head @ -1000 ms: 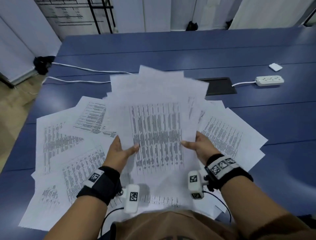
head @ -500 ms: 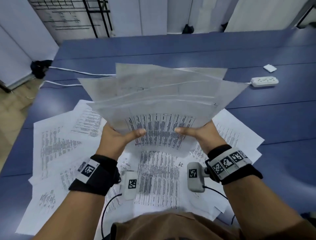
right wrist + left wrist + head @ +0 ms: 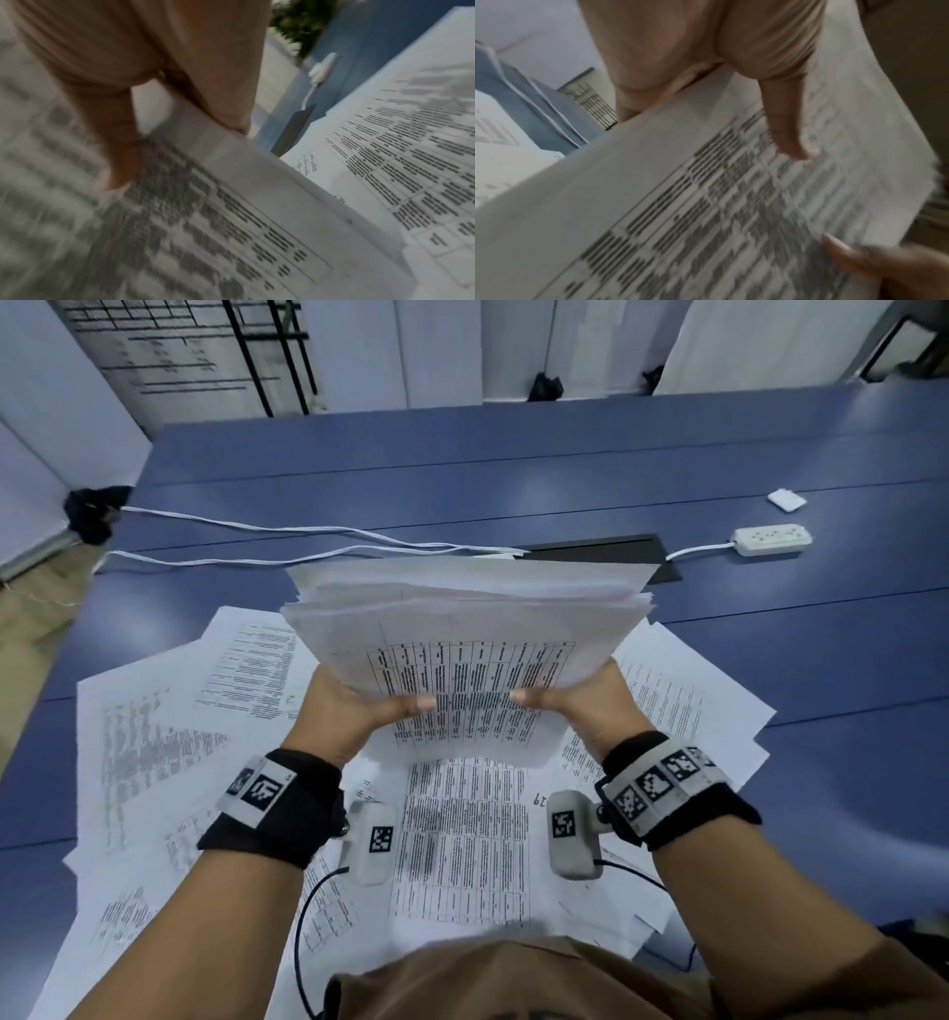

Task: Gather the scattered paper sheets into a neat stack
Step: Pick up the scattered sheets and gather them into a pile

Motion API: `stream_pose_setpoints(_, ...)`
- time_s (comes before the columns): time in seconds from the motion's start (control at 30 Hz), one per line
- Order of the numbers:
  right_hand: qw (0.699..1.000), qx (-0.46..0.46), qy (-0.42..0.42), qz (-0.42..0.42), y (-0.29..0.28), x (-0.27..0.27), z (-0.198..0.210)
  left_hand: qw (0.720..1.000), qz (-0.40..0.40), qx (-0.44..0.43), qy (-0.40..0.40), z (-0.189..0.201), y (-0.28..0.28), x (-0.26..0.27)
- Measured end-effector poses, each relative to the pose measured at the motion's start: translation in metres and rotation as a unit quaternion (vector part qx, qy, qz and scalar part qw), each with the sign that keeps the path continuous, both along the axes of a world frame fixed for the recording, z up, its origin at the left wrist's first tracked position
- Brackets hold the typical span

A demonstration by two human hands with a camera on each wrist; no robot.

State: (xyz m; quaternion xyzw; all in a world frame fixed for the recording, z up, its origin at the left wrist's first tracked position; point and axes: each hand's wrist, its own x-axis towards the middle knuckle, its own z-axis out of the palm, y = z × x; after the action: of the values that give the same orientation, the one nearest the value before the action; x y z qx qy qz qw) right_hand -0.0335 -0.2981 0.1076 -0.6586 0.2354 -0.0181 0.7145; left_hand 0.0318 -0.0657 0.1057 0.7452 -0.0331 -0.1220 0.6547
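A bundle of printed paper sheets is raised on edge above the blue table, its far edges roughly squared. My left hand grips its left side, thumb across the printed front. On the bundle's right side my right hand grips the same way, thumb on the page. The fingers of both hands are hidden behind the sheets. Several more printed sheets lie scattered flat on the table under and around my arms, also on the right.
A white power strip with its cord lies at the right, beside a black cable hatch just beyond the bundle. Two white cables run off the left edge. A small white square sits far right.
The fanned sheets I lifted off the table have been drawn together into a tighter, more squared bundle. Both hands moved inward and stayed gripping its sides.
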Motion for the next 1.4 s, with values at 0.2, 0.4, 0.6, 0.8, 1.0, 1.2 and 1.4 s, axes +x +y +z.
stream_pose_setpoints(0.2,0.997,0.021,-0.054,-0.055,-0.002,0.006,0.004,0.999,0.017,0.008,-0.030,-0.014,-0.008,0.002)
stream_pose_setpoints(0.4,0.988,0.062,-0.026,-0.138,-0.040,0.013,-0.028,0.997,0.045,0.049,0.029,-0.047,-0.001,0.000)
stream_pose_setpoints(0.6,0.817,-0.239,0.454,-0.264,-0.104,-0.049,-0.109,0.980,0.126,0.061,0.141,-0.095,0.025,-0.023)
stream_pose_setpoints(0.8,0.784,-0.287,0.474,-0.281,-0.112,-0.056,-0.112,0.962,0.119,0.093,0.228,-0.127,0.034,-0.050)
stream_pose_setpoints(1.0,0.864,-0.127,0.386,-0.297,-0.123,-0.060,-0.108,0.966,0.072,0.117,0.221,-0.127,0.036,-0.049)
stream_pose_setpoints(1.2,0.934,-0.156,0.232,-0.221,-0.104,-0.058,-0.108,0.962,0.062,0.117,0.237,-0.131,0.038,-0.048)
stream_pose_setpoints(1.4,0.921,-0.314,0.097,-0.209,-0.107,-0.036,-0.037,0.966,0.055,0.088,0.238,-0.131,0.037,-0.052)
